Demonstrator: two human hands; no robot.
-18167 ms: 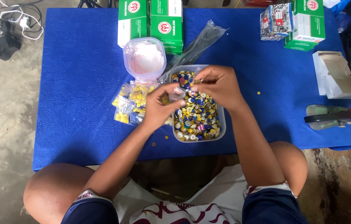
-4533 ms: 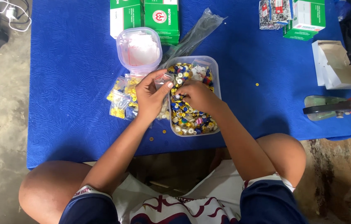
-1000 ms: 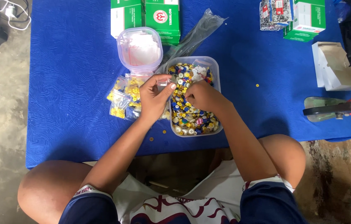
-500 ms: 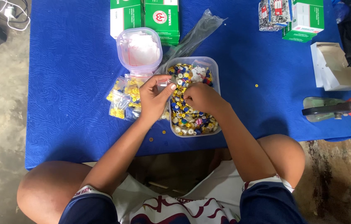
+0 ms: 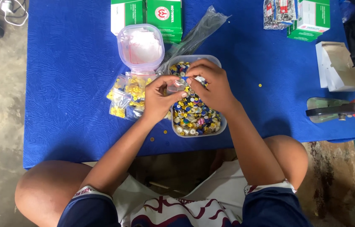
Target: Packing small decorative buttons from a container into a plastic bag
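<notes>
While both forearms reach forward from the knees and meet over the clear tub [image 5: 218, 126] of small coloured pieces [image 5: 194, 115], the left hand [image 5: 158, 98] curls at 9 o'clock of it, fingers pinched shut on a small clear bag [image 5: 176, 85]. Arched from 3 o'clock, the right hand [image 5: 211, 84] has its fingertips closed on the same bag's far edge. Filled bags of yellow pieces [image 5: 129, 94] lie at 9 o'clock, on the blue mat [image 5: 68, 84].
</notes>
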